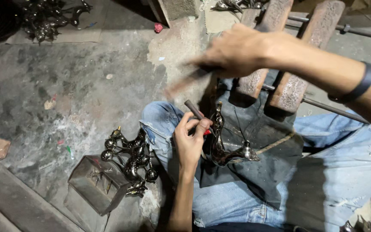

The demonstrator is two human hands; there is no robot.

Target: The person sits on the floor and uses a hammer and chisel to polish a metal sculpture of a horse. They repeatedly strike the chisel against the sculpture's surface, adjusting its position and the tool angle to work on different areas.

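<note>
Item: dark polished metal bird figurine [220, 144], lying on a dark cloth [258, 172] across the person's lap.

Left hand [190, 139] is gripping a short punch-like tool [194, 111] just left of the figurine, fingers closed round it, tip toward the figurine.

Right hand [232, 51] is swinging a blurred wooden-handled striker [185, 83] above the figurine, fist closed on it.

Handling, judged: stiff, heavy for its size, slick where polished; thin neck and beak look the weak points, so hold by the body.

Left of the figurine: heap of similar figurines [132, 157] beside an open metal box [97, 184].

Packages, labels, signs: none showing.
</note>
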